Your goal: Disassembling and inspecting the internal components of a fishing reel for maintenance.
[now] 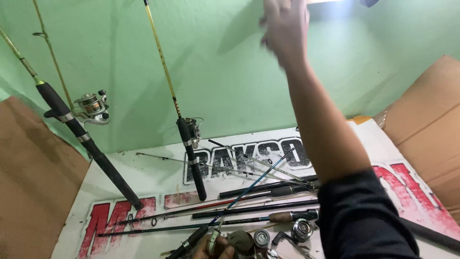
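Head view shows my right hand (286,26) raised high in front of the green wall (230,72), blurred, with its fingertips cut off by the top edge, so I cannot tell whether its fingers are spread or curled; I see nothing in it. Its bare forearm runs down to a dark sleeve (362,220) at the lower right.

My left hand (214,247) sits at the bottom edge, on the white signboard (153,177) with red and black lettering that serves as the work surface. Its fingers are curled around the butt end of a dark fishing rod (230,204), which slants up and to the right across the signboard. Just right of that hand lie a few loose reels (302,229), beside a bundle of thin rod sections (249,211) lying flat on the signboard.

Two more rods stand tilted, butts on the signboard and tips against the wall: a black-handled rod (88,144) at its left side with a silver reel (92,106), and a yellow rod (184,129) near its middle with a small reel (194,128). Brown cardboard (426,129) flanks the signboard on the right.
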